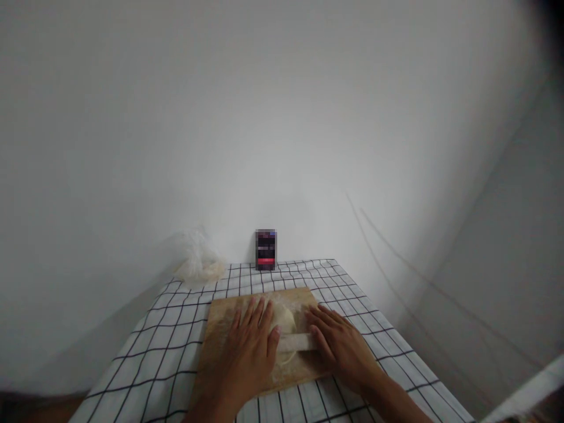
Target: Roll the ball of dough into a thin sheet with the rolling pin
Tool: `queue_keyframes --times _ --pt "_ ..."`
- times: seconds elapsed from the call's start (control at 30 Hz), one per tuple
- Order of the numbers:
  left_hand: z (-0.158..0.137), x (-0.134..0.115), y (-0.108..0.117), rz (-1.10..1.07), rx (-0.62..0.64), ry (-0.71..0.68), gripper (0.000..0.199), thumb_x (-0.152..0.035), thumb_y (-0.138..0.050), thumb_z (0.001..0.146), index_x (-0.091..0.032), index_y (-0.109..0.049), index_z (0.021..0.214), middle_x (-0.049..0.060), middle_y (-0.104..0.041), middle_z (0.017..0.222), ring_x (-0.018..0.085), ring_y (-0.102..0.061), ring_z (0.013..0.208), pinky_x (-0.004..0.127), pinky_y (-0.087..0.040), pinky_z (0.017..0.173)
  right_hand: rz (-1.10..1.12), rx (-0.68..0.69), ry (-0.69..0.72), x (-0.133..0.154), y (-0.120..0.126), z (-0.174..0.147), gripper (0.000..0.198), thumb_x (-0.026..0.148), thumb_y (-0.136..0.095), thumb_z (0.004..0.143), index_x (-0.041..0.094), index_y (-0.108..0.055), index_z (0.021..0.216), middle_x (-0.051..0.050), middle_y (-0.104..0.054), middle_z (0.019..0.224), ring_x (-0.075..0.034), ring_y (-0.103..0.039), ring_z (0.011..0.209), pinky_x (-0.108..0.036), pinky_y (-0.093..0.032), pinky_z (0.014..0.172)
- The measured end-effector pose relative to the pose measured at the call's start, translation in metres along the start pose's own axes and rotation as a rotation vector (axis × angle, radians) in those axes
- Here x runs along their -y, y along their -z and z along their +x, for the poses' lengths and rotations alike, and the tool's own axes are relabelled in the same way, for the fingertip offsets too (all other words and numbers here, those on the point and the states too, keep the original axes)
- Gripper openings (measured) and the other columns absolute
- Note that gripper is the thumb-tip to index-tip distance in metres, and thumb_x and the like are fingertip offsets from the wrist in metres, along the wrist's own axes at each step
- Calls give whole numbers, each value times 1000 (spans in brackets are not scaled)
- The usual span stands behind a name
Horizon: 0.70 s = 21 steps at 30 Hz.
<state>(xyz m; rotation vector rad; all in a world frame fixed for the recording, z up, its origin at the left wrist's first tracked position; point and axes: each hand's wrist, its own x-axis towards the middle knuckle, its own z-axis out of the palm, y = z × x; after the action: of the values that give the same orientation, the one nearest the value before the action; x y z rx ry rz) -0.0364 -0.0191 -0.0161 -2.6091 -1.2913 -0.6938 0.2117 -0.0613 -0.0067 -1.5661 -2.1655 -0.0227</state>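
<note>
A pale rolling pin (pixel 299 342) lies crosswise on a flour-dusted wooden board (pixel 215 320). Under and beyond it is a flattened piece of dough (pixel 285 319), with a thin edge showing on the near side. My left hand (pixel 251 341) rests palm down over the pin's left end, fingers stretched forward and slightly spread. Over the right end lies my right hand (pixel 337 341), also flat with its fingers extended. Both palms hide the pin's ends, and the left hand covers part of the board.
A white cloth with dark grid lines (pixel 163 346) covers the table. At the back left sits a crumpled clear plastic bag (pixel 198 258) with something yellowish in it. A blurred-out dark phone-like object (pixel 266 249) leans against the white wall (pixel 282 147).
</note>
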Motion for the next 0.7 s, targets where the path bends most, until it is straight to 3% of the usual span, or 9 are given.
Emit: queue_keyframes --times 0.17,0.3,0.47,0.6,0.7 --pt "21 5 0 -11 55 127 50 -32 -36 105 -14 -51 149 18 -49 156 38 -39 149 67 -30 121 -24 78 16 -5 9 39 45 34 -31 108 20 -73 112 -12 -75 122 -25 -70 113 -42 -53 100" --pt "34 15 -4 -13 111 172 47 -30 -40 104 -16 -54 147 18 -51 155 38 -39 149 67 -32 119 -39 145 48 -5 20 62 46 38 -30 108 21 -71 98 -9 -76 101 -23 -72 94 -37 -53 87" --pt "36 23 -16 0 64 152 48 -27 -42 102 -15 -55 146 19 -53 153 40 -43 146 69 -38 115 37 127 111 -19 11 75 44 38 -32 108 21 -72 113 -10 -74 119 -25 -69 113 -40 -52 99" --pt "34 23 -26 40 -32 147 50 -31 -43 101 -18 -54 147 16 -55 152 41 -44 145 67 -40 115 52 119 75 -32 -5 73 44 38 -36 107 21 -71 128 -11 -65 143 -27 -58 134 -46 -46 112" --pt "31 20 -28 60 -105 111 50 -32 -43 100 -20 -55 147 14 -57 151 40 -45 145 66 -40 115 58 83 40 -33 -11 64 44 37 -39 106 22 -68 135 -11 -60 149 -28 -53 140 -49 -42 117"
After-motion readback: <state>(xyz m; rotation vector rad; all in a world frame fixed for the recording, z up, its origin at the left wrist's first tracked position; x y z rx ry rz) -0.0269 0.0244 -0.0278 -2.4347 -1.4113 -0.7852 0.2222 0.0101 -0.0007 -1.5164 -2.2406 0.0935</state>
